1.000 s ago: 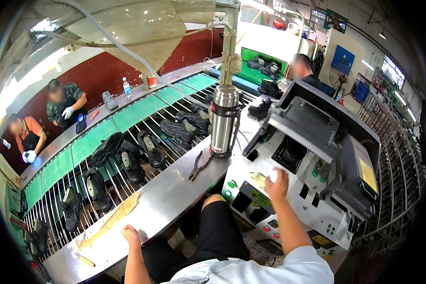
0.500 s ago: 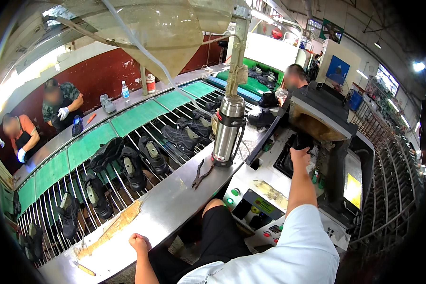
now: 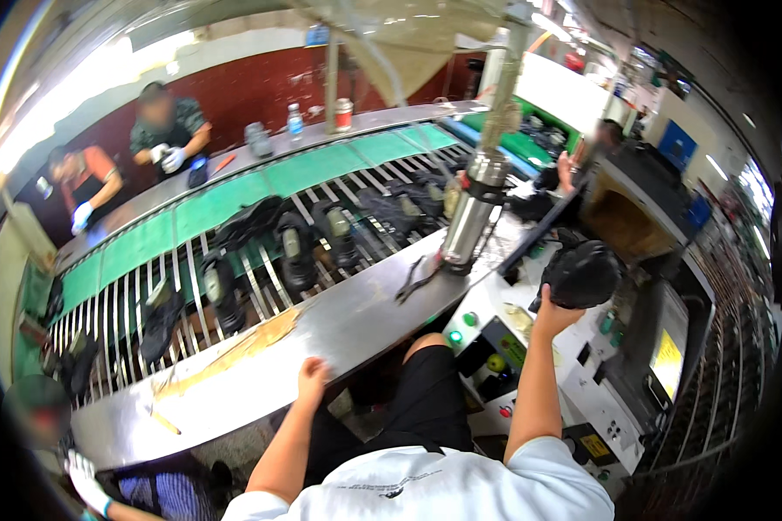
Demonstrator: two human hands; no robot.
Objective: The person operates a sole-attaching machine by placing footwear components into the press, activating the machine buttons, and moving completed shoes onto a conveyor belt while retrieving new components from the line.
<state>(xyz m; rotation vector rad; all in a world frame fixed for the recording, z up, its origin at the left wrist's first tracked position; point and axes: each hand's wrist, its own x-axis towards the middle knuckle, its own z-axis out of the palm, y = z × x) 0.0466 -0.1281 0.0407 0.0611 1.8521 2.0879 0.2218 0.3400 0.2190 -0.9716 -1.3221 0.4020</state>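
Observation:
My right hand point(image 3: 554, 314) grips a black shoe point(image 3: 582, 271), blurred by motion, and holds it up in front of the open machine point(image 3: 627, 204). Over the near edge of the metal bench point(image 3: 365, 334), my left hand point(image 3: 313, 379) hovers with its fingers curled in and nothing visible in them. Several black shoes lie on the conveyor of metal bars beyond the bench, among them one shoe point(image 3: 297, 253) and another point(image 3: 221, 291). A steel thermos point(image 3: 476, 215) stands on the bench, with dark pliers point(image 3: 415, 280) beside it.
A yellow-handled tool point(image 3: 165, 423) lies at the bench's left end, near a tan strip point(image 3: 235, 347). Two people work beyond the green belt point(image 3: 226, 201). A white-gloved hand point(image 3: 85, 478) reaches in at lower left. Another person point(image 3: 604, 139) is behind the machine.
My right hand has lifted the black shoe out of the machine. My left hand has moved right and slightly up. The view has shifted, and another person has appeared at lower left.

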